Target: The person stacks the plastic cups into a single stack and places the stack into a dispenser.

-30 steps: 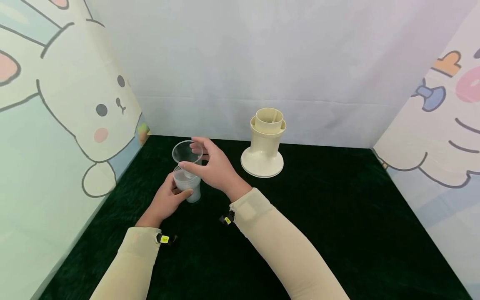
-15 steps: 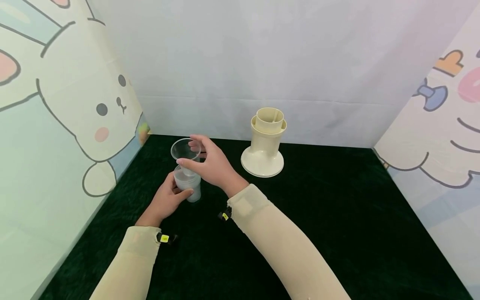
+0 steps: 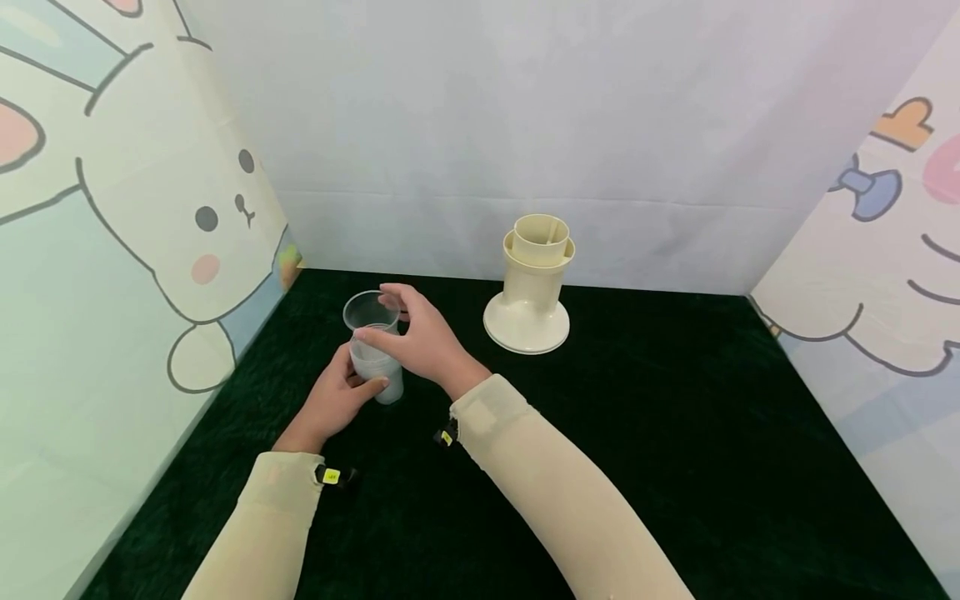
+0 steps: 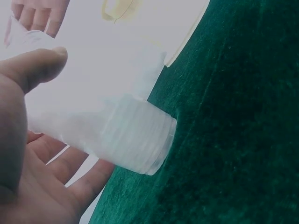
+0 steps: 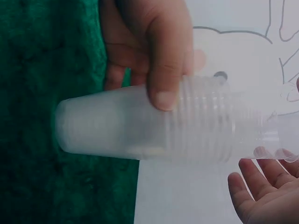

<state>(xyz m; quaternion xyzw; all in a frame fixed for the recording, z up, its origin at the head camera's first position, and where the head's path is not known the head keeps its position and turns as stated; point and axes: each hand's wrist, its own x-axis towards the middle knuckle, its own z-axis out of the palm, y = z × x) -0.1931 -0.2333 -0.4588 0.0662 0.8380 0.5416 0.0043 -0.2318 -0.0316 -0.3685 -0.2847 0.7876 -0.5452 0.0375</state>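
A stack of clear plastic cups (image 3: 384,371) stands on the dark green cloth, mouths up, with my left hand (image 3: 330,404) curled round its side. The thumb of that hand lies against the stack (image 5: 140,121) in the right wrist view. My right hand (image 3: 423,340) grips a single clear cup (image 3: 369,308) by its upper part, thumb on the near side and fingers on the far side. This cup sits with its lower part inside the stack's mouth, its rim well above the stack's rims. Glare washes out the upper cup in the left wrist view.
To the right of the hands stands a cream plastic cylinder (image 3: 528,287) with a wide round base and an open tube on top. Dark green cloth (image 3: 637,433) covers the table. White and cartoon-printed sheets (image 3: 480,108) rise at the back and both sides.
The cup in my right hand rose slightly at first, then came down deeper into the stack. My left hand and the stack have stayed in place.
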